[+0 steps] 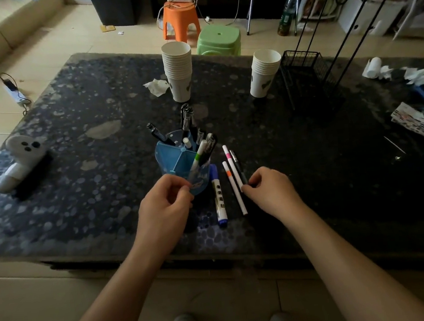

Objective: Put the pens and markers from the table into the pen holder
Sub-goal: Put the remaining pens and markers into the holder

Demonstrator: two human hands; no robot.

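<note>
A blue divided pen holder stands mid-table with several pens and a green-banded marker in it. My left hand is curled against the holder's near wall. To the right of the holder lie a blue-capped whiteboard marker, a white marker with an orange band, a white marker with a pink band and a black pen. My right hand pinches the near ends of the pink-banded marker and the black pen, which still rest on the table.
Two stacks of white paper cups stand behind the holder. A black wire basket is at the back right. Crumpled tissues, a white plush toy at left and papers at right lie on the dark table.
</note>
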